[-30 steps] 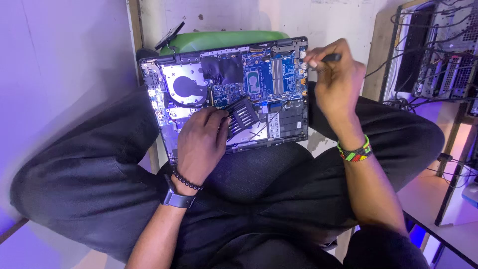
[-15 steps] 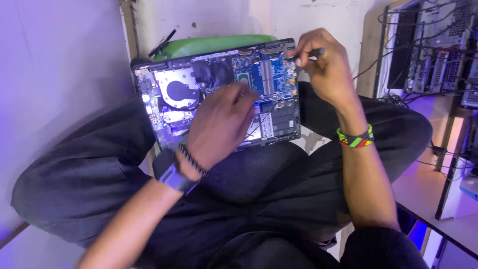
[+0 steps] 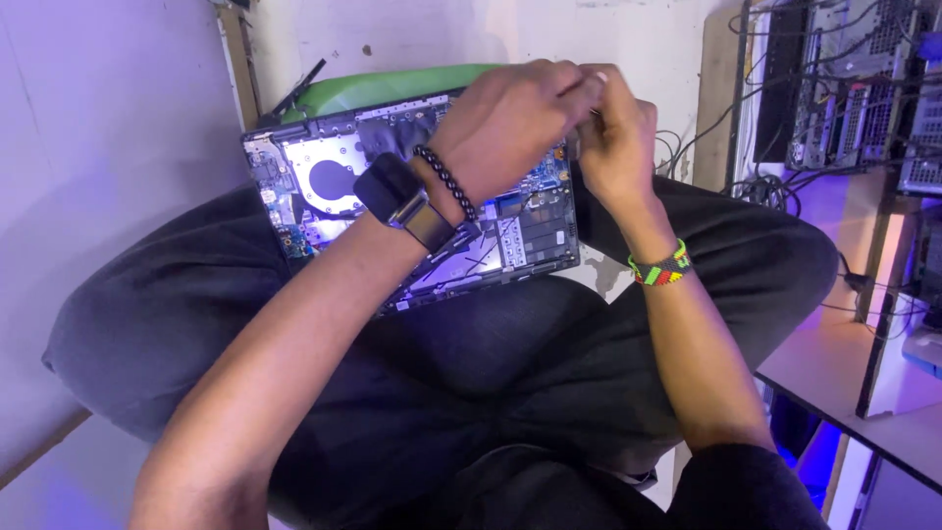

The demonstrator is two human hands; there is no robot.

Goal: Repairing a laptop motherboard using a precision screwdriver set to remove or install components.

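Observation:
An opened laptop [image 3: 329, 186] lies underside up on my crossed legs, its fan, circuit boards and battery bay exposed. Both hands meet over its far right corner. My right hand [image 3: 616, 147] is closed around a thin dark screwdriver [image 3: 587, 123], mostly hidden in the fist. My left hand [image 3: 515, 118] reaches across the laptop, with its fingertips pinched on the tool's upper end against the right hand. A smartwatch [image 3: 397, 201] and a dark bead bracelet [image 3: 446, 182] are on my left wrist, and a coloured bead band [image 3: 659, 267] on the right.
A green rounded object [image 3: 392, 83] sits behind the laptop against the white wall. At the right, shelves hold computer hardware [image 3: 863, 88] with hanging cables [image 3: 765, 186]. A white desk edge [image 3: 834, 363] is close to my right knee.
My left hand has lifted off the middle of the laptop and swung right and away to join the right hand at the far right corner. The right hand has stayed there.

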